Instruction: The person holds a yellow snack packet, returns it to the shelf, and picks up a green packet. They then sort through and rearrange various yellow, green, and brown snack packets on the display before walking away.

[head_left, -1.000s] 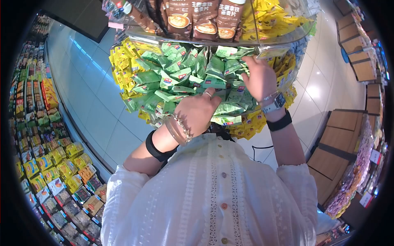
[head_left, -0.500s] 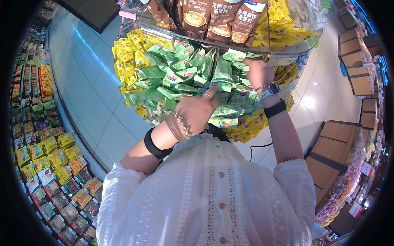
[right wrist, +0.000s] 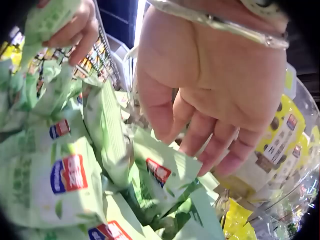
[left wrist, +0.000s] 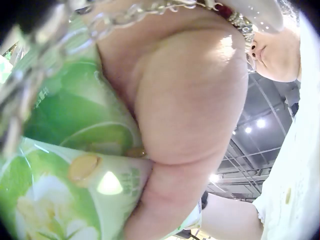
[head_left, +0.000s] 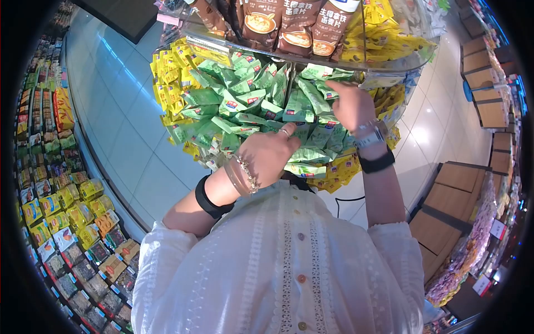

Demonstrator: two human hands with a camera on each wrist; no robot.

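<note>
Many green snack pkts [head_left: 300,108] lay below clear display tier [head_left: 311,60]. L hand [head_left: 270,153] gripped one, fingers curled; R hand [right wrist: 210,90] hung open, fingers loosely bent by others, contact unclear. Prob. light, slick, crushable; best pinched at end seal.

1. Head: looks steeply down from above the green packets [head_left: 222,106], far enough off to include the blouse [head_left: 278,261].
2. Left wrist: very near the left hand [head_left: 268,156], beside the green packets, facing up to the ceiling [left wrist: 265,107] (blouse included, as in the head view).
3. Right wrist: close over the green packets, beneath the right hand [right wrist: 210,75], facing across them.
4. Head and right wrist share both hands and the green packets.
</note>
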